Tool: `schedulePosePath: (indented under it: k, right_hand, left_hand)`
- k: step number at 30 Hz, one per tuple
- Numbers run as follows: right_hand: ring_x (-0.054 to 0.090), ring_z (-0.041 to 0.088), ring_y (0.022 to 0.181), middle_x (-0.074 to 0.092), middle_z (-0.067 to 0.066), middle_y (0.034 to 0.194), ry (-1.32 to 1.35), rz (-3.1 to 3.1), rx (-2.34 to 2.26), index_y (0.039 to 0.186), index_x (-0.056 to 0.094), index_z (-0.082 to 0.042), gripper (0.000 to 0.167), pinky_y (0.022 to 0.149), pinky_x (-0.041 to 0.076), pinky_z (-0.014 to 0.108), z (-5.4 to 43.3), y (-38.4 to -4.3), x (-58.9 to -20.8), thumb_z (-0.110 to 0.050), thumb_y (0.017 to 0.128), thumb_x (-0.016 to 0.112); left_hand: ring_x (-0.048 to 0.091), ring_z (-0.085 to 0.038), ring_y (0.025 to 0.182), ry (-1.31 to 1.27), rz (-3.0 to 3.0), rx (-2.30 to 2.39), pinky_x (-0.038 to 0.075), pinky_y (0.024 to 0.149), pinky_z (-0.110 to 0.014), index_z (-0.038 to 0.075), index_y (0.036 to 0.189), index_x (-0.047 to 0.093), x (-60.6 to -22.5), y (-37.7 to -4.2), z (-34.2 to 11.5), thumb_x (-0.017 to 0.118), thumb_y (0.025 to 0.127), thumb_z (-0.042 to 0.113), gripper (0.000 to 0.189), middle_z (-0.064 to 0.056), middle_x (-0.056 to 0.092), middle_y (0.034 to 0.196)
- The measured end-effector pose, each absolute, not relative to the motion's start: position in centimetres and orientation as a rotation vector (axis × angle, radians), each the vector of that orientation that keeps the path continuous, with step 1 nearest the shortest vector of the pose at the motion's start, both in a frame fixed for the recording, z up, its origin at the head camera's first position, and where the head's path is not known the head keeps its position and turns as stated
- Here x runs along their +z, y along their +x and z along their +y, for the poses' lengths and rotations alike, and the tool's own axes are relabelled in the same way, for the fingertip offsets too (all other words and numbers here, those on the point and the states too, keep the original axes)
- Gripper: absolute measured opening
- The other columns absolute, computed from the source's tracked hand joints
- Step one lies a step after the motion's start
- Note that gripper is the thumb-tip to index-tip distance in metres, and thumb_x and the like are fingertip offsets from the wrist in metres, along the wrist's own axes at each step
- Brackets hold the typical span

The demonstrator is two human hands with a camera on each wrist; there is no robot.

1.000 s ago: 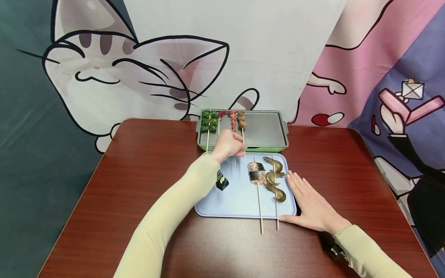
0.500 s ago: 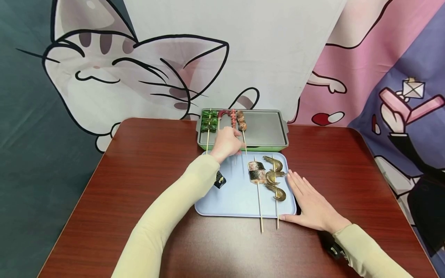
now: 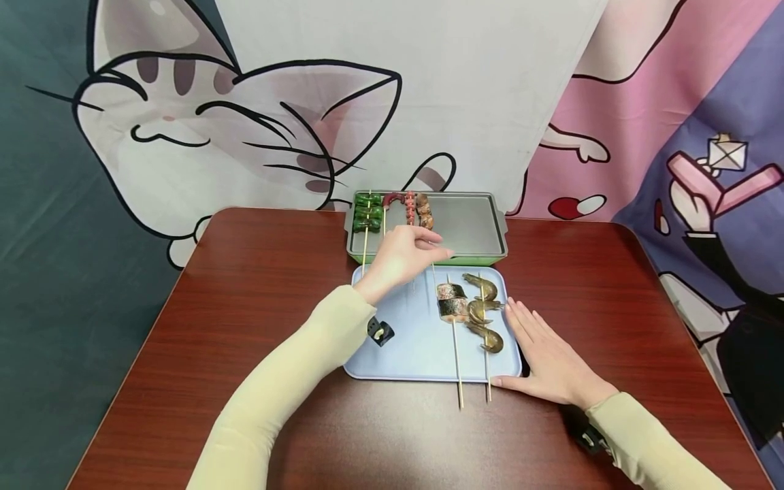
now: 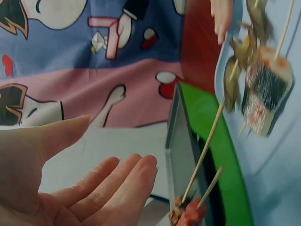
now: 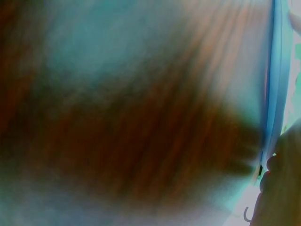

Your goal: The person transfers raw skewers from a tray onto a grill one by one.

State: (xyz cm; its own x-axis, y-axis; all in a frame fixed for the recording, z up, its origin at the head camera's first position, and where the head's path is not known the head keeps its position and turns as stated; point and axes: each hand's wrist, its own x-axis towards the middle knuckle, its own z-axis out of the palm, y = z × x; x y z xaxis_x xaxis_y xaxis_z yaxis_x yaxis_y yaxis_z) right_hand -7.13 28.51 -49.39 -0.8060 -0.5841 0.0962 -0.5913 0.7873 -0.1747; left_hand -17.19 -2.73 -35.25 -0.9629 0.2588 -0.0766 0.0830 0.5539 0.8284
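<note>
In the head view my left hand [image 3: 407, 257] hovers over the front of the grey grill pan [image 3: 468, 224]. The left wrist view shows the same hand [image 4: 101, 188] with fingers extended and nothing in its grasp. Below it, partly hidden, is the brown meat skewer [image 3: 424, 211], lying in the pan beside a pink-red skewer [image 3: 410, 207], a curled dark red piece [image 3: 394, 199] and a green pepper skewer [image 3: 367, 213]. My right hand [image 3: 554, 357] rests flat, touching the right edge of the light blue tray [image 3: 404, 357]. The tray holds a fish skewer [image 3: 452, 303] and a shrimp skewer [image 3: 484, 313].
Pan and tray stand one behind the other on a reddish-brown table [image 3: 245, 292]. A cartoon cloth [image 3: 490, 88] hangs behind the table's far edge. Stick ends of the fish and shrimp skewers jut past the tray's front rim. The right wrist view is mostly blurred.
My left hand has let go of the brown meat skewer's stick, and its fingers have spread and risen a little to the right. The right hand stays at the tray.
</note>
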Motion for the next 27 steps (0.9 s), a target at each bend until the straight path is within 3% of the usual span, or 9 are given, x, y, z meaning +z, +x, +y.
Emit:
schedulePosePath:
  k: [9, 13, 21, 27]
  right_hand:
    - [0.019, 0.038, 0.151, 0.016, 0.021, 0.166, 0.950, -2.965, 0.298, 0.160, 0.020, 0.004, 0.126, 0.124, 0.017, 0.049, 28.5, -7.2, -49.3, -0.083, 0.079, 0.063]
    - [0.020, 0.039, 0.150, 0.017, 0.022, 0.166, 0.952, -2.966, 0.297, 0.159, 0.020, 0.005, 0.126, 0.124, 0.016, 0.049, 28.5, -7.2, -49.3, -0.083, 0.079, 0.063]
    - [0.019, 0.038, 0.151, 0.017, 0.021, 0.166, 0.958, -2.974, 0.292, 0.160, 0.020, 0.004, 0.125, 0.124, 0.017, 0.050, 28.4, -7.3, -49.2, -0.083, 0.079, 0.061]
    - [0.019, 0.038, 0.151, 0.016, 0.021, 0.166, 0.950, -2.974, 0.292, 0.160, 0.020, 0.004, 0.126, 0.124, 0.017, 0.049, 28.5, -7.2, -49.3, -0.084, 0.079, 0.061]
  left_hand:
    - [0.066, -0.013, 0.099, 0.395, 2.479, 1.382, 0.054, 0.078, -0.031, 0.016, 0.124, 0.073, -37.0, -13.9, -2.1, 0.077, 0.091, 0.041, 0.041, 0.006, 0.075, 0.100]
    - [0.064, -0.012, 0.105, 0.421, 2.390, 1.397, 0.052, 0.084, -0.032, 0.018, 0.126, 0.072, -37.8, -12.6, -2.0, 0.076, 0.092, 0.041, 0.042, 0.008, 0.074, 0.101]
    - [0.062, -0.016, 0.113, 0.320, 2.097, 1.538, 0.048, 0.102, -0.039, 0.006, 0.133, 0.064, -40.1, -10.0, -1.9, 0.076, 0.092, 0.033, 0.050, 0.001, 0.073, 0.108]
    - [0.061, -0.021, 0.119, 0.210, 1.992, 1.582, 0.045, 0.108, -0.042, 0.000, 0.138, 0.059, -42.2, -8.3, -2.0, 0.076, 0.093, 0.029, 0.056, -0.008, 0.071, 0.118]
